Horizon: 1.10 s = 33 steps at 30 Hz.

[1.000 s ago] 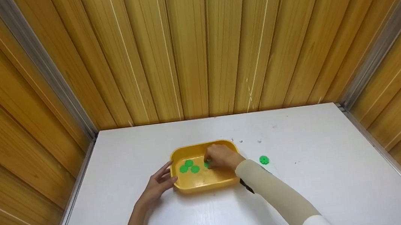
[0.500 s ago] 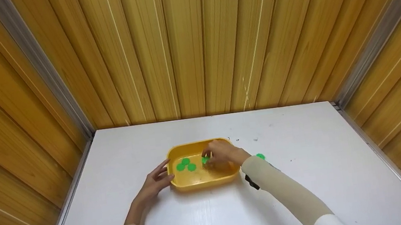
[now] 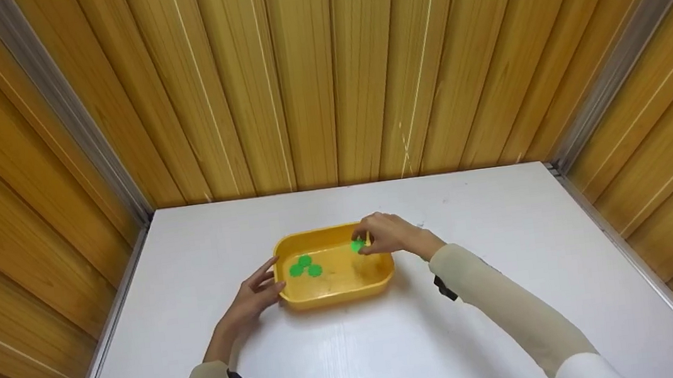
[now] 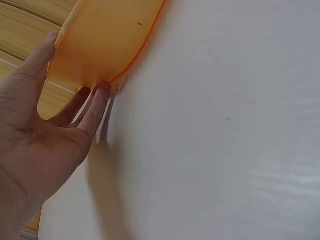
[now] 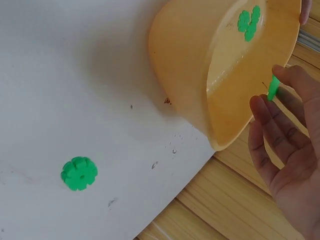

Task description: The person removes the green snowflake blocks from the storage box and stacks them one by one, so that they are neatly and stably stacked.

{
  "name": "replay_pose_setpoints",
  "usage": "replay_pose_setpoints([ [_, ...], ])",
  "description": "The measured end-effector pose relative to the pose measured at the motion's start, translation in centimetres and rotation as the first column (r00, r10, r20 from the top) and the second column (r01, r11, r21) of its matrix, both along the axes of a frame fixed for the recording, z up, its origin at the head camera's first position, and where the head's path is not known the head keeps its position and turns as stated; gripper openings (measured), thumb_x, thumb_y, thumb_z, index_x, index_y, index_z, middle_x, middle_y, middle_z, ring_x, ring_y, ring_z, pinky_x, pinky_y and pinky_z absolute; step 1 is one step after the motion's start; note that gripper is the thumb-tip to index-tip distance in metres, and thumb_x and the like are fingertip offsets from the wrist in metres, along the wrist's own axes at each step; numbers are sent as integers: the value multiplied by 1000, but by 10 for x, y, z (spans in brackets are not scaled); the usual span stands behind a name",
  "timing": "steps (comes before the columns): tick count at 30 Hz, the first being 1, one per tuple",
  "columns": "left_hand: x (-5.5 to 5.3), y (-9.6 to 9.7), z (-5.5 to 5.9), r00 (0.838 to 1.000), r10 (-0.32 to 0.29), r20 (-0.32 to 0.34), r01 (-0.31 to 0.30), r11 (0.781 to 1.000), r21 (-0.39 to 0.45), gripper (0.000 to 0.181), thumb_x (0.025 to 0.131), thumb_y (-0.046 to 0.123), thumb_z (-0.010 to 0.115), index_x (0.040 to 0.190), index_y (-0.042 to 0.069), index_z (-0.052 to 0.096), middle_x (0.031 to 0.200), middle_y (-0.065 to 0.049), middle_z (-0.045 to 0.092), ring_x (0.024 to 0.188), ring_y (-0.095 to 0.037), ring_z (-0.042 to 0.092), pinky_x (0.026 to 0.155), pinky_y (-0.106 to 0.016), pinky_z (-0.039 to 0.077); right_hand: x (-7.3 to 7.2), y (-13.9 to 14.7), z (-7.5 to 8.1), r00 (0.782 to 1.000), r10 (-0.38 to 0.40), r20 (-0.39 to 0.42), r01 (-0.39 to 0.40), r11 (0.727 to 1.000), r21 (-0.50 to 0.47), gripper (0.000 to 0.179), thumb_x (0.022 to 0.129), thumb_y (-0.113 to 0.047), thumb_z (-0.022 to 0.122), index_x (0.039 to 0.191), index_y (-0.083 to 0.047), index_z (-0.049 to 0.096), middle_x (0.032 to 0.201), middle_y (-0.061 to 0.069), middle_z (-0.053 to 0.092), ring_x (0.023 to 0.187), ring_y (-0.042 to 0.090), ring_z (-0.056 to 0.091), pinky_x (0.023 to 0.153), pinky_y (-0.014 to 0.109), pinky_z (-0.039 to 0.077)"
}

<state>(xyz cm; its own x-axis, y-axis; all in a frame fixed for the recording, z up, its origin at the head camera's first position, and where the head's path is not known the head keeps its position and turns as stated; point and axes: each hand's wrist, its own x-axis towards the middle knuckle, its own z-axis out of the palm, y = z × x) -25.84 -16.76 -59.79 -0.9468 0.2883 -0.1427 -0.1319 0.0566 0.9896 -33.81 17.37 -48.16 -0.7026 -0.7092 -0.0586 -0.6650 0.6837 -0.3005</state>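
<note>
A yellow plastic basin [image 3: 335, 292] sits on the white table. My left hand [image 3: 252, 297] holds its left end, thumb and a finger at the rim and other fingers against the outer wall [image 4: 100, 45]. Over the basin's right part, my right hand [image 3: 389, 232] pinches a green notched plastic disc [image 3: 357, 246] between thumb and fingertips; the right wrist view has this disc [image 5: 273, 88] edge-on. Three more green discs [image 3: 305, 265] lie together on the basin's floor, toward the left. Another green notched piece [image 5: 79, 173] lies on the table outside the basin, hidden in the head view.
The white table [image 3: 342, 353] extends around the basin, with small dark specks and marks [image 5: 154, 165] to its right. Wood-look panel walls [image 3: 305, 78] rise at the back and both sides, with grey metal posts [image 3: 81, 116] in the corners.
My right hand has lifted the disc off the basin's floor and moved toward the far right rim. The left hand keeps its hold. The right arm now covers the green piece on the table.
</note>
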Motion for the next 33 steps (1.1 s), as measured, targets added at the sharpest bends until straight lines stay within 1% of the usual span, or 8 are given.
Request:
replay_pose_setpoints([
  [5, -1, 0, 1, 1000, -8, 14, 9, 1000, -5, 74, 100, 21, 68, 163, 20, 28, 161, -27, 32, 139, -37, 50, 107, -37, 55, -1, 22, 5, 997, -58, 53, 60, 998, -27, 29, 93, -22, 76, 118, -7, 74, 108, 9, 75, 88, 18, 68, 78, 30, 61],
  [9, 1, 2, 1, 1000, -8, 29, 7, 1000, 4, 75, 100, 21, 68, 163, 21, 28, 160, -27, 33, 138, -38, 51, 107, -37, 55, 1, 42, 9, 994, -77, 73, 82, 994, -76, 32, 93, -20, 76, 120, -4, 73, 113, 11, 76, 89, 21, 70, 79, 31, 62],
  [14, 5, 4, 1, 999, 1, 41, -1, 1000, 4, 74, 100, 20, 68, 163, 20, 29, 158, -28, 35, 134, -33, 54, 106, -36, 56, 5, 64, 11, 993, -93, 73, 100, 990, -98, 31, 94, -19, 74, 120, -3, 73, 114, 13, 76, 91, 26, 71, 80, 32, 63],
  [18, 9, 5, 1, 999, 6, 32, -6, 1000, 2, 73, 100, 19, 68, 162, 19, 29, 157, -29, 36, 133, -32, 55, 105, -36, 56, 8, 80, 10, 990, -116, 75, 123, 989, -87, 30, 93, -19, 74, 118, -3, 74, 111, 13, 77, 89, 25, 71, 78, 32, 63],
  [25, 15, 5, 1, 1000, -20, 1, 20, 1000, 5, 74, 100, 22, 68, 163, 19, 28, 157, -30, 35, 137, -41, 52, 104, -35, 57, 12, 104, 3, 980, -183, 81, 188, 980, -64, 29, 92, -19, 76, 116, -4, 75, 105, 10, 77, 84, 18, 69, 74, 31, 62],
  [27, 16, 6, 1, 1000, -25, 1, 25, 1000, 1, 75, 100, 23, 68, 163, 19, 28, 157, -30, 35, 136, -40, 52, 104, -35, 57, 14, 110, 0, 976, -198, 91, 204, 977, -55, 29, 92, -19, 77, 116, -3, 75, 104, 10, 77, 84, 17, 69, 75, 32, 62],
  [32, 19, 5, 0, 1000, -2, 13, 2, 1000, -1, 74, 98, 24, 70, 162, 21, 32, 157, -27, 38, 132, -32, 56, 101, -33, 58, 16, 123, -10, 973, -205, 102, 210, 977, -36, 29, 92, -17, 76, 116, -2, 74, 103, 11, 77, 84, 17, 68, 76, 33, 62],
  [33, 19, 5, 0, 1000, -3, 6, 3, 1000, -1, 74, 99, 24, 69, 162, 20, 32, 157, -28, 38, 131, -32, 57, 101, -33, 58, 17, 125, -12, 972, -209, 105, 213, 976, -33, 29, 92, -17, 76, 116, -2, 74, 103, 12, 77, 84, 18, 68, 76, 34, 62],
])
